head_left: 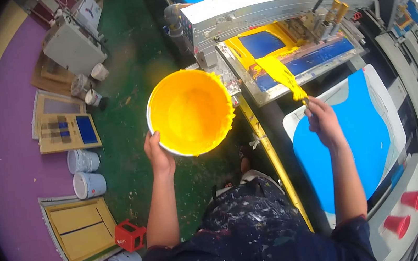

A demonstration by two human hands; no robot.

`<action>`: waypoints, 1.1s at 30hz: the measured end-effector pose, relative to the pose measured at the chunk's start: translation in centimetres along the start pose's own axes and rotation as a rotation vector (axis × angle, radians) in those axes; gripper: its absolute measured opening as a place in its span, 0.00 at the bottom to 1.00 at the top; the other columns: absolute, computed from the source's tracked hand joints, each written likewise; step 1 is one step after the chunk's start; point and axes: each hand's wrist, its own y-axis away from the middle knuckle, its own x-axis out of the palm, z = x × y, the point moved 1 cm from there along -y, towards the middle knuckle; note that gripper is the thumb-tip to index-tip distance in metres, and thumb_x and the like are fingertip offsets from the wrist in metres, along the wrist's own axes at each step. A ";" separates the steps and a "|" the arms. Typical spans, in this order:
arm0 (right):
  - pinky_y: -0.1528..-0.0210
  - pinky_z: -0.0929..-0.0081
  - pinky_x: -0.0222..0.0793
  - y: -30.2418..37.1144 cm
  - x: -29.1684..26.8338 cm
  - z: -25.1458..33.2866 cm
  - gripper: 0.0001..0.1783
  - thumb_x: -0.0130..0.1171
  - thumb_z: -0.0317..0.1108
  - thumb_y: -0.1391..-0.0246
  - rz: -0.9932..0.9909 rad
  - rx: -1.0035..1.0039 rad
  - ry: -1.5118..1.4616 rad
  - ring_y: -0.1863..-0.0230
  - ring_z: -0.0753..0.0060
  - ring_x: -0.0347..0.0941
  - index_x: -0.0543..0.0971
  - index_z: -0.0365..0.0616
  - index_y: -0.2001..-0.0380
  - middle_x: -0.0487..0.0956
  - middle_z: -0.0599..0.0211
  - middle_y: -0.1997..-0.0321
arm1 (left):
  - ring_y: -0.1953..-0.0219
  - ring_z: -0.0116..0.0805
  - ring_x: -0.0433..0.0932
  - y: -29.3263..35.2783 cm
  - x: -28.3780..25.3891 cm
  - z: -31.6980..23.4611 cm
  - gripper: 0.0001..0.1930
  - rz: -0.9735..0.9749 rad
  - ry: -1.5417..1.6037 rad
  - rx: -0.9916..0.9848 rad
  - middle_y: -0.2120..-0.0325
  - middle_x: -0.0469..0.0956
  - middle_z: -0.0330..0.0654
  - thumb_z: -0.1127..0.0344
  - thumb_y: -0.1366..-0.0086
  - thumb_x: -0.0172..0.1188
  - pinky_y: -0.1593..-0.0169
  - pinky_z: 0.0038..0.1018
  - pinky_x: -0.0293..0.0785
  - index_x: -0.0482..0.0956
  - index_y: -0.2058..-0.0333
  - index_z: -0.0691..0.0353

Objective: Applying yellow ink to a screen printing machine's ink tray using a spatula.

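My left hand grips the rim of a bucket, thumb over the edge. Yellow ink coats the bucket's inside and its right lip, and its mouth tilts up toward me. In my right hand is the handle of an ink spatula, its blade thickly covered in yellow. That blade reaches over a printing screen in the machine, where yellow ink surrounds a dark blue window. Below the screen, nearer me, a white-edged board with a bright blue sheet lies beneath my right forearm.
The printing machine's arm spans the far side. A yellow rail runs between me and the machine bed. Red cups stand at lower right. Along the left wall are screen frames, pale buckets and a red stool.
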 end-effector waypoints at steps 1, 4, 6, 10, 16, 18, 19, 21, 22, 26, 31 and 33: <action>0.82 0.83 0.50 -2.4 -0.2 1.6 0.20 0.56 0.36 0.30 0.022 0.038 0.102 0.83 0.89 0.57 0.74 0.40 0.40 0.72 0.77 0.75 | 0.46 0.39 0.79 -0.5 1.4 1.1 0.24 -0.017 0.041 -0.031 0.50 0.79 0.48 0.59 0.31 0.55 0.40 0.36 0.72 0.72 0.43 0.70; 0.82 0.80 0.50 -12.4 1.1 5.7 0.15 0.56 0.37 0.32 0.060 0.041 0.482 0.82 0.89 0.59 0.80 0.41 0.49 0.71 0.79 0.76 | 0.41 0.42 0.76 -4.4 4.6 5.1 0.27 -0.057 0.038 -0.112 0.44 0.76 0.50 0.57 0.30 0.53 0.36 0.39 0.70 0.69 0.40 0.71; 0.83 0.77 0.52 -18.8 0.8 7.6 0.11 0.55 0.36 0.36 0.113 0.079 0.601 0.82 0.84 0.62 0.81 0.41 0.67 0.70 0.77 0.80 | 0.41 0.42 0.76 -5.6 5.5 7.0 0.27 -0.099 0.128 -0.198 0.43 0.76 0.51 0.55 0.28 0.52 0.36 0.39 0.71 0.69 0.39 0.71; 0.84 0.76 0.49 -24.9 1.9 13.3 0.09 0.56 0.34 0.37 0.131 0.227 1.004 0.85 0.82 0.58 0.79 0.41 0.69 0.64 0.79 0.84 | 0.41 0.41 0.78 -7.0 6.3 5.7 0.28 0.030 -0.016 -0.185 0.44 0.77 0.50 0.50 0.24 0.51 0.37 0.38 0.72 0.69 0.39 0.71; 0.85 0.74 0.49 -28.6 3.8 16.8 0.11 0.54 0.26 0.46 0.230 0.403 0.969 0.86 0.79 0.55 0.72 0.39 0.81 0.61 0.76 0.86 | 0.45 0.39 0.81 -9.9 6.9 5.4 0.28 0.060 -0.004 -0.253 0.44 0.78 0.50 0.49 0.23 0.49 0.40 0.36 0.77 0.69 0.41 0.70; 0.85 0.69 0.50 -29.5 3.9 15.7 0.11 0.56 0.30 0.41 0.261 0.399 1.042 0.87 0.74 0.56 0.77 0.35 0.76 0.64 0.71 0.86 | 0.44 0.40 0.80 -10.9 7.1 5.1 0.28 0.048 -0.018 -0.286 0.44 0.77 0.50 0.48 0.23 0.48 0.40 0.37 0.77 0.69 0.41 0.70; 0.85 0.70 0.50 -29.1 3.5 15.4 0.14 0.55 0.32 0.40 0.239 0.387 1.071 0.86 0.76 0.57 0.75 0.37 0.78 0.65 0.72 0.85 | 0.43 0.41 0.80 -11.3 6.6 5.2 0.28 0.078 -0.066 -0.269 0.43 0.77 0.51 0.48 0.23 0.48 0.40 0.38 0.77 0.68 0.41 0.71; 0.84 0.70 0.51 -27.8 3.1 13.6 0.14 0.55 0.33 0.39 0.207 0.355 0.998 0.86 0.77 0.57 0.76 0.37 0.78 0.65 0.73 0.85 | 0.43 0.42 0.80 -11.7 6.7 5.0 0.28 0.107 -0.094 -0.283 0.43 0.77 0.51 0.48 0.23 0.48 0.39 0.39 0.77 0.68 0.40 0.70; 0.84 0.71 0.51 -27.1 2.9 12.6 0.15 0.55 0.34 0.38 0.177 0.313 0.929 0.86 0.78 0.58 0.76 0.38 0.78 0.66 0.73 0.85 | 0.43 0.42 0.80 -12.0 6.7 4.9 0.29 0.134 -0.117 -0.288 0.43 0.77 0.51 0.48 0.23 0.48 0.39 0.39 0.77 0.68 0.40 0.70; 0.80 0.73 0.58 -24.2 4.3 8.3 0.17 0.52 0.35 0.38 0.114 0.219 0.878 0.83 0.81 0.63 0.85 0.35 0.57 0.70 0.75 0.82 | 0.40 0.45 0.78 -12.3 5.4 5.0 0.31 0.163 -0.150 -0.332 0.39 0.76 0.49 0.44 0.22 0.44 0.37 0.41 0.75 0.65 0.34 0.65; 0.79 0.74 0.58 -26.9 3.7 1.0 0.20 0.54 0.40 0.35 0.016 0.228 0.663 0.82 0.81 0.64 0.84 0.34 0.51 0.71 0.73 0.80 | 0.41 0.44 0.79 -13.8 7.6 4.8 0.31 0.140 -0.140 -0.343 0.41 0.76 0.52 0.46 0.23 0.48 0.39 0.41 0.77 0.67 0.36 0.69; 0.74 0.66 0.70 -28.3 4.7 -0.2 0.18 0.55 0.38 0.39 -0.023 0.052 0.573 0.79 0.70 0.74 0.83 0.30 0.66 0.79 0.60 0.79 | 0.41 0.45 0.79 -14.0 7.8 4.4 0.32 0.150 -0.177 -0.369 0.41 0.76 0.52 0.45 0.23 0.47 0.38 0.41 0.76 0.66 0.36 0.68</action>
